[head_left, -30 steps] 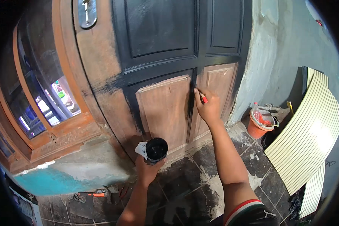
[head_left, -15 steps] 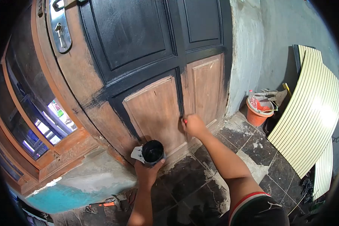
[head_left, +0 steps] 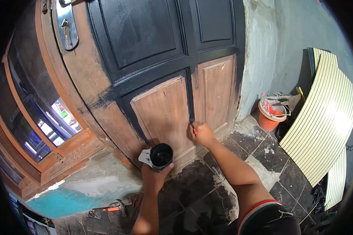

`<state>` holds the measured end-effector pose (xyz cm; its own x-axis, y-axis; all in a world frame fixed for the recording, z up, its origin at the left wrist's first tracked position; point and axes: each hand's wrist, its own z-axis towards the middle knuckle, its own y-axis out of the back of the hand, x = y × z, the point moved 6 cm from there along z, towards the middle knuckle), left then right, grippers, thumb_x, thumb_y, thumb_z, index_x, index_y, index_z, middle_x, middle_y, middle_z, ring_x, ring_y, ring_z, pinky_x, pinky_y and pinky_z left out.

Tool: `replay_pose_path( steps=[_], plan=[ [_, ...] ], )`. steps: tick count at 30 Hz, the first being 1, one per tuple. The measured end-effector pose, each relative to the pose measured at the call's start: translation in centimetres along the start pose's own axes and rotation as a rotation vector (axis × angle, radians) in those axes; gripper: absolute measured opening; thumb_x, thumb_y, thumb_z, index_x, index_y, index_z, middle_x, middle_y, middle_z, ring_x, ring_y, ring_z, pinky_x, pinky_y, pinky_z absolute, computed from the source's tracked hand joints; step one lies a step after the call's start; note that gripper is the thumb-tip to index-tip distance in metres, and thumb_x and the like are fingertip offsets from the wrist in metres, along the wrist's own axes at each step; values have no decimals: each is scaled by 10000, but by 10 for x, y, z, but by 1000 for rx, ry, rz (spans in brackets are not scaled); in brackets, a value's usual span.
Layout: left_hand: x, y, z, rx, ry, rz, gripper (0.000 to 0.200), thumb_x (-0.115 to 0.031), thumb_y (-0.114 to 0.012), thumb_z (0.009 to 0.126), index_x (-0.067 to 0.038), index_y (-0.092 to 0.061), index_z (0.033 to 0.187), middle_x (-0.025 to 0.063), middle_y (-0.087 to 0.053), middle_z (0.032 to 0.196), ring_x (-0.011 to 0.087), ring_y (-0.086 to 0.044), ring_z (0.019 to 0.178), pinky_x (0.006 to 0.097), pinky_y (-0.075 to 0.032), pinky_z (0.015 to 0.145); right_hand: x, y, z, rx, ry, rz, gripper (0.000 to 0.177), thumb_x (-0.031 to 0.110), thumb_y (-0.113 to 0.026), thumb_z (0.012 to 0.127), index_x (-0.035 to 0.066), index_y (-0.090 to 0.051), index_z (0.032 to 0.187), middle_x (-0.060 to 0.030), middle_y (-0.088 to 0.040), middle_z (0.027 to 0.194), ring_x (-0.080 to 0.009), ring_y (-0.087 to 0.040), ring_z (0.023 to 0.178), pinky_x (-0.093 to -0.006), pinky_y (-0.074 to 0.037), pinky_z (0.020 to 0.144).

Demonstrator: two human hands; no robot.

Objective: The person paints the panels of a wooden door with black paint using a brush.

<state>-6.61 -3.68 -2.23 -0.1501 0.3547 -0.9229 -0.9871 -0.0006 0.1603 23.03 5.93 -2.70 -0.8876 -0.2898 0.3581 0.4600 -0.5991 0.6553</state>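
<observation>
A wooden panel door (head_left: 161,105) stands before me, black paint over its upper part and bare brown wood on the lower panels. My left hand (head_left: 156,175) is wrapped round a small tub of black paint (head_left: 161,155), held upright in front of the door's lower edge. A whitish, paint-stained scrap (head_left: 145,157) sits at the tub's left side. My right hand (head_left: 204,135) is closed on a paintbrush with a red handle (head_left: 195,131). The brush's dark tip meets the strip between the two lower panels, where black paint runs down. Its bristles are mostly hidden.
An orange bucket (head_left: 269,119) holding a plastic bottle and other items stands by the grey wall. Striped cream panels (head_left: 321,121) lean at the right. A hammer (head_left: 114,208) and other tools lie on the dark tiled floor. Keys hang in the door lock (head_left: 66,33).
My right hand has moved slightly down along the strip with the brush, and the red handle shows more. The view has shifted a little; the left hand still holds the tub.
</observation>
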Motion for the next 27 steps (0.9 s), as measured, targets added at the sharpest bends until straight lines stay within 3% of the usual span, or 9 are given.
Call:
replay_pose_path(
  steps=[2,6,8,11,15,20,23,25,27],
  plan=[
    [-5,1,-1,-6,-12,-17,813,-172,-1003,783,10,-590,1460,116,-701,1353,218,-682,1225,372,-515,1101,-12,-17,-8,217,-112,13,215,206,-684,979,1,-726,931,-277,-741,928,-483,-730,865,-570,-595,769],
    [-9,1,-2,-16,-15,-29,786,-185,-1003,786,12,-608,1437,123,-707,1347,221,-686,1225,380,-524,1098,16,35,45,-50,-30,110,168,126,-726,949,-25,-721,875,-293,-715,876,-509,-701,843,-536,-583,769],
    [-9,1,-3,-13,-18,-7,744,-169,-990,791,4,-628,1417,120,-714,1342,228,-688,1232,387,-521,1103,34,72,74,-301,58,56,195,132,-733,982,-34,-729,881,-230,-749,843,-408,-747,750,-469,-594,710],
    [-9,1,-4,-6,-19,29,674,-132,-964,797,-14,-660,1386,110,-725,1333,240,-691,1236,395,-511,1113,45,113,90,-664,-160,488,172,153,-741,997,-15,-770,969,-218,-772,839,-322,-777,727,-402,-602,696],
    [-1,2,-6,2,19,27,676,-125,-968,789,-25,-662,1383,103,-732,1319,240,-693,1229,397,-518,1108,52,100,101,-829,-378,1068,193,163,-746,1034,-22,-774,987,-105,-760,779,-139,-740,678,-305,-573,649],
    [-1,2,-7,1,18,-27,673,-122,-973,783,-22,-663,1372,101,-732,1313,236,-694,1224,404,-526,1103,123,63,109,-541,-331,918,254,183,-753,1049,-29,-718,914,-78,-736,784,-132,-718,645,-277,-553,583],
    [5,4,-6,4,13,-53,672,-127,-975,781,-23,-664,1367,98,-731,1311,230,-693,1220,407,-527,1103,176,61,109,-461,-44,1094,262,189,-771,1038,-15,-714,883,-48,-711,744,-123,-682,595,-258,-527,547],
    [-4,6,-6,0,29,-43,673,-131,-978,778,-25,-664,1365,96,-730,1309,226,-692,1217,408,-525,1105,191,64,110,-318,-288,1315,256,193,-780,1032,-18,-723,898,-36,-700,731,-118,-673,587,-247,-522,542],
    [8,11,-4,4,56,-5,669,-143,-981,777,-31,-670,1359,91,-730,1307,227,-689,1219,408,-522,1108,151,59,128,-383,-334,1153,275,217,-783,1032,-12,-737,885,-32,-701,719,-119,-666,585,-261,-514,539]
  ],
)
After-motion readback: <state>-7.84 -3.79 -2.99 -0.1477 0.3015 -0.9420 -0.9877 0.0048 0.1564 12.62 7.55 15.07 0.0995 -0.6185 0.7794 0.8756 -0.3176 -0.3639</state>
